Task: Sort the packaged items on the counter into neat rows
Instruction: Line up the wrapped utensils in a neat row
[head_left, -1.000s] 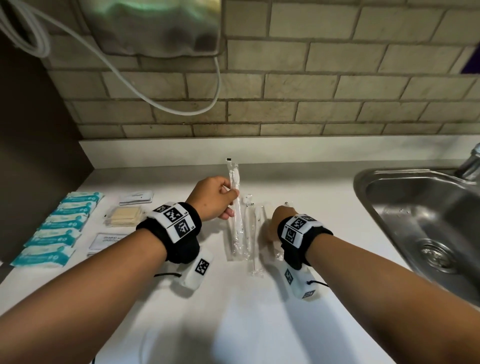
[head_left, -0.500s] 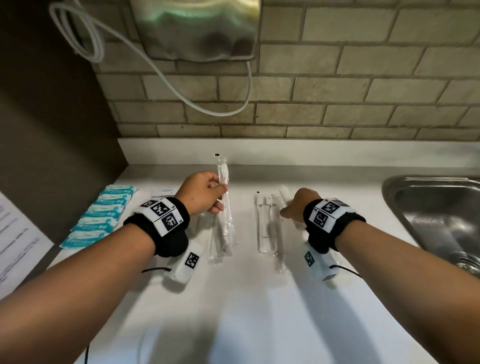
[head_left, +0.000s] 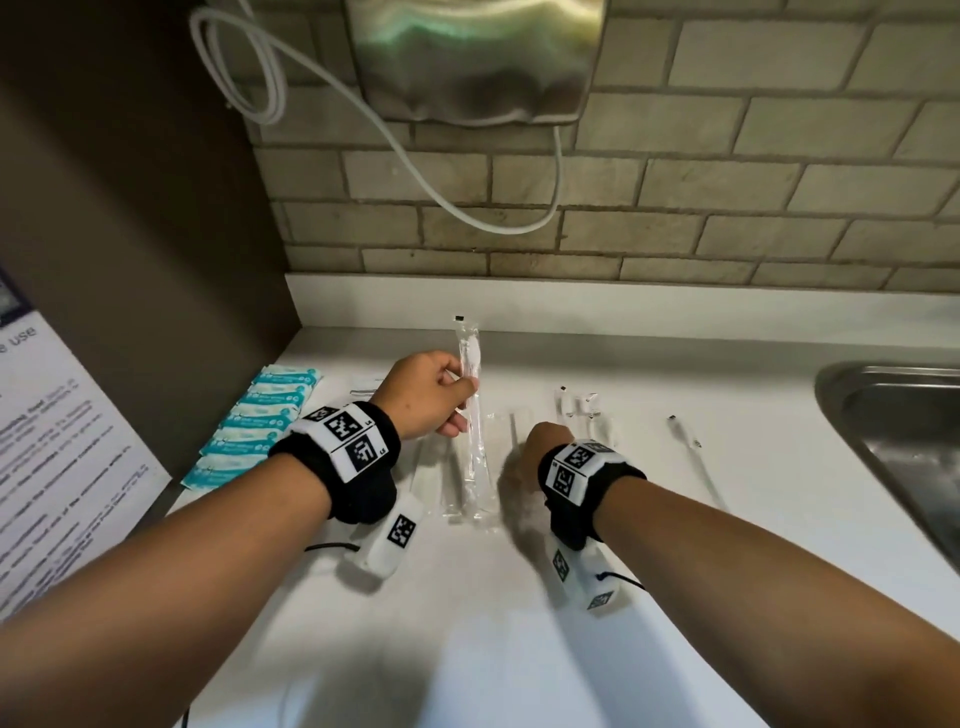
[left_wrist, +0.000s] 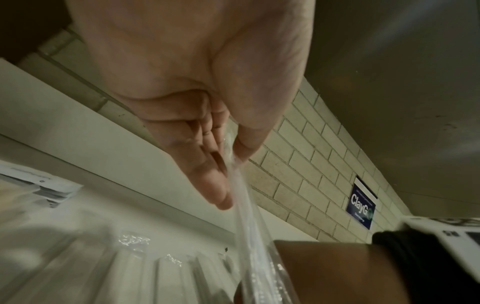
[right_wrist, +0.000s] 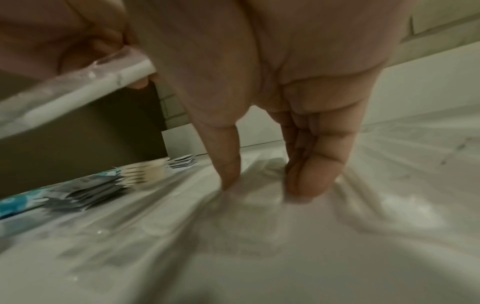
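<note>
Nearby, teal sachets (head_left: 260, 421) flank the left hand (head_left: 423, 392) pinching a clear packet (head_left: 471, 415); right-hand grip unclear.

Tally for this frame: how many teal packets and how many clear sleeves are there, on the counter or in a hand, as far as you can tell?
Teal packets: about 6, in one overlapping row.
Held clear sleeve, in the left hand: 1.
Loose clear sleeves on the counter: at least 5; blur hides any others.
Total: at least 12.
</note>
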